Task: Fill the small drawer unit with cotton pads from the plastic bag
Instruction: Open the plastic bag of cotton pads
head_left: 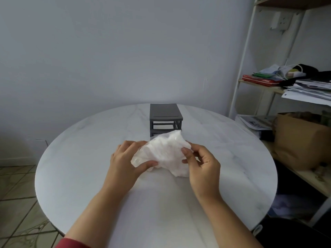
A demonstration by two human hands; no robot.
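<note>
I see the plastic bag (164, 153) crumpled, translucent and packed with white, just in front of the drawer unit (165, 117) and hiding its lowest bay. I cannot tell single cotton pads apart. My left hand (123, 160) grips the bag's left end and my right hand (202, 163) pinches the other side. The dark grey unit stands upright near the far rim of the round white tabletop (89, 158), with bare surface on both its sides. A shelf rack (250, 59) stands well right of it, beyond the rim.
</note>
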